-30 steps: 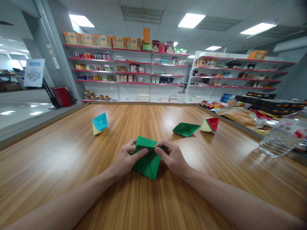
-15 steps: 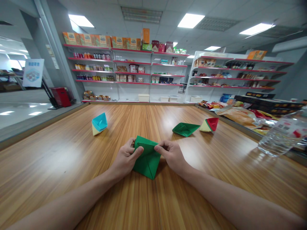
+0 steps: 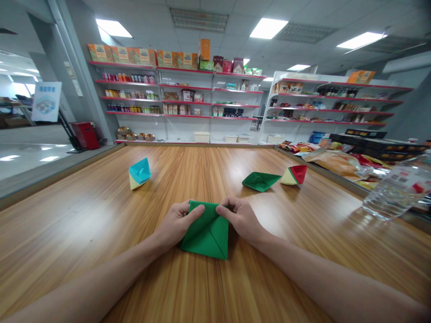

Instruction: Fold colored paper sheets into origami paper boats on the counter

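Observation:
Between my hands is a folded green paper (image 3: 209, 233), roughly square, with crease lines meeting on its near face. My left hand (image 3: 180, 224) pinches its upper left corner, thumb on the near face and fingers behind. At the upper right corner, my right hand (image 3: 240, 218) grips the paper between thumb and fingers. The fingers behind the sheet are partly hidden. Beyond my right hand lies a green paper boat (image 3: 261, 181), touching or nearly touching a red and yellow folded paper boat (image 3: 294, 175). A blue and yellow paper boat (image 3: 140, 173) stands farther off to the left.
The wooden table (image 3: 101, 251) has a raised rim. A clear plastic bottle (image 3: 392, 193) stands at the right, near snack packets (image 3: 343, 163) and black boxes (image 3: 373, 146). Stocked shelves (image 3: 185, 87) line the back.
The green paper has turned in my hands, its lower corner shifting right and its top edge now lying more level. My left hand moved slightly with it; the boats have stayed put.

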Demonstrator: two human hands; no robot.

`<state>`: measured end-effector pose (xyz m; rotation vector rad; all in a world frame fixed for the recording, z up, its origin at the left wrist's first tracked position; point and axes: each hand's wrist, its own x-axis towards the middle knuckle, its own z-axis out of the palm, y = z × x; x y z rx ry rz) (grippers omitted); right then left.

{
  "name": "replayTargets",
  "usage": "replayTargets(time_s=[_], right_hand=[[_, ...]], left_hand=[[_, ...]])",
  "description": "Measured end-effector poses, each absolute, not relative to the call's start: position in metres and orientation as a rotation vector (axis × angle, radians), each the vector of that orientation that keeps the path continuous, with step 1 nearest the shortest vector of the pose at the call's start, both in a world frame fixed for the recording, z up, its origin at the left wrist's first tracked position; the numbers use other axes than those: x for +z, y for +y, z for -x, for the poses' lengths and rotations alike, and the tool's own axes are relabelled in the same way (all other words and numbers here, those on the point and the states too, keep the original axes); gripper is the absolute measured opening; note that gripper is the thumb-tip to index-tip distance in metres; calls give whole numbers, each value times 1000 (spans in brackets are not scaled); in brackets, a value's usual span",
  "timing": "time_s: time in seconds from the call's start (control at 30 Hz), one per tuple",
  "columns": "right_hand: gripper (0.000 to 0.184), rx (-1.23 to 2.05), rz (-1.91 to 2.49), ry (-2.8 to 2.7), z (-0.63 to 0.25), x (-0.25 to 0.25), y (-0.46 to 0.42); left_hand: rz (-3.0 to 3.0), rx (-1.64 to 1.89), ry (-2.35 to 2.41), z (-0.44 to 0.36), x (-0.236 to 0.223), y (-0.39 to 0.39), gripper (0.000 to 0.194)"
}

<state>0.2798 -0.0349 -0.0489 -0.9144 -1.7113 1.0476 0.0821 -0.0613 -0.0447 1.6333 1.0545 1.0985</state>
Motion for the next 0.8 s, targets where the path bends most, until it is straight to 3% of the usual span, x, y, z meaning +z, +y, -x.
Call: replayTargets(time_s=[0.17,0.4,0.8], right_hand=[[40,1166,936,-1600,-277,-51,-35],[32,1171,968,-1661,-278,-54,-34],[45,1056,989,-1743,-278,-51,-38]], left_hand=[[-1740,1183,1144,-84,-46,-60,37],[-1836,1217,1117,-83,-45,-60,32],[-1881,1190,1061,-84,-38,-63,27]])
